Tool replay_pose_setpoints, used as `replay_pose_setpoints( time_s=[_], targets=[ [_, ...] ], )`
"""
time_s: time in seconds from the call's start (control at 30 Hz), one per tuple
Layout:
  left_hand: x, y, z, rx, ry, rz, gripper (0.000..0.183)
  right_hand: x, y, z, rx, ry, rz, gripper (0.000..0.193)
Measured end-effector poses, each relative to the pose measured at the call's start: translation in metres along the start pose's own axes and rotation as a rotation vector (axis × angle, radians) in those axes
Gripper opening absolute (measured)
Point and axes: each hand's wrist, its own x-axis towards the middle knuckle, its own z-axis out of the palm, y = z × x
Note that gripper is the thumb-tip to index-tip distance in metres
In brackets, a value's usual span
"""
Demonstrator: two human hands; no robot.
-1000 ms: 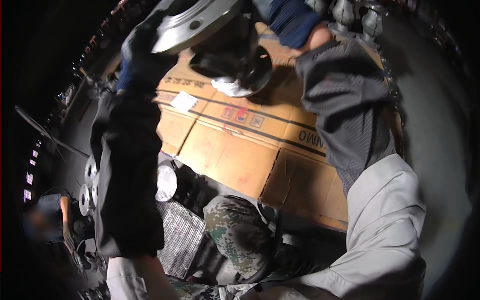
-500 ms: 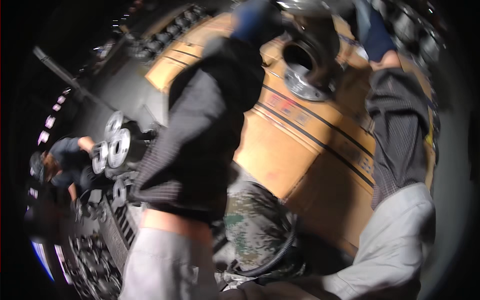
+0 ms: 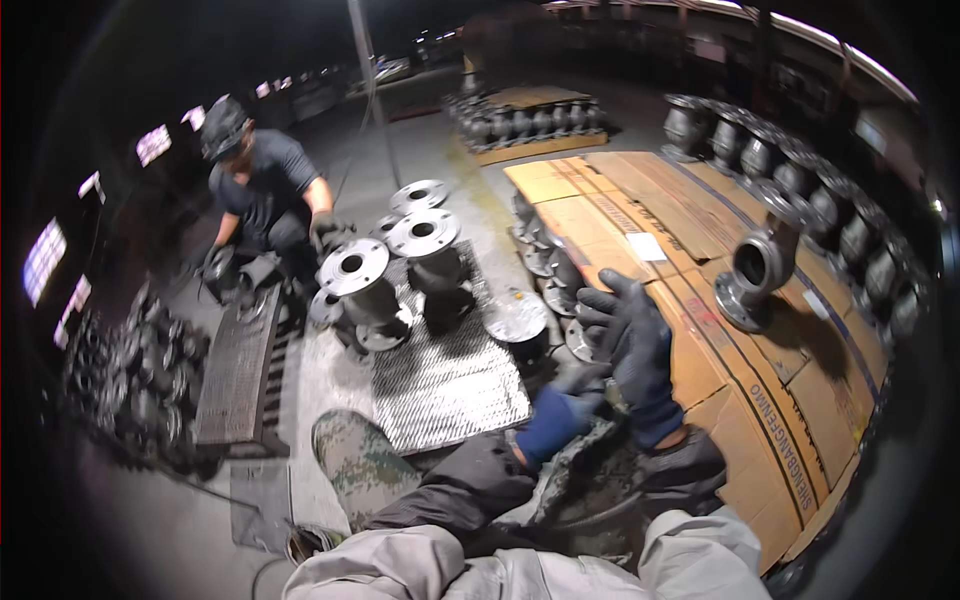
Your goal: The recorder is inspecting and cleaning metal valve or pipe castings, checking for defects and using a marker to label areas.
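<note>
Both my hands wear dark gloves with blue cuffs and meet in front of me, left of the cardboard. My right hand is raised with its fingers apart, holding nothing. Close beside its heel is my left hand; its fingers are partly hidden, so their pose is unclear. On the flattened cardboard, to the right and apart from both hands, a grey flanged metal casting stands upright, with a round opening in its side.
Several flanged castings stand on a ridged metal plate at left. More castings line the cardboard's far right side. A person in a cap crouches at far left beside a slatted metal bench and piled parts.
My hands have left the casting, which now stands alone on the cardboard. They have come back toward my body and together. The view has swung, showing more of the left side.
</note>
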Motion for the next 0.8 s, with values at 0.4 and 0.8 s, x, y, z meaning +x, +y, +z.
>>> replay_pose_setpoints(
  time_s=[0.4, 0.8],
  targets=[
    [-0.106, -0.082, -0.2, 0.123, 0.801, 0.024, 0.029, -0.103, 0.142, 0.148, 0.761, -0.575, 0.977, 0.05],
    [-0.119, -0.08, -0.234, 0.661, 0.939, -0.232, 0.034, -0.15, 0.128, 0.172, -0.919, -0.767, -0.298, 0.025]
  ],
)
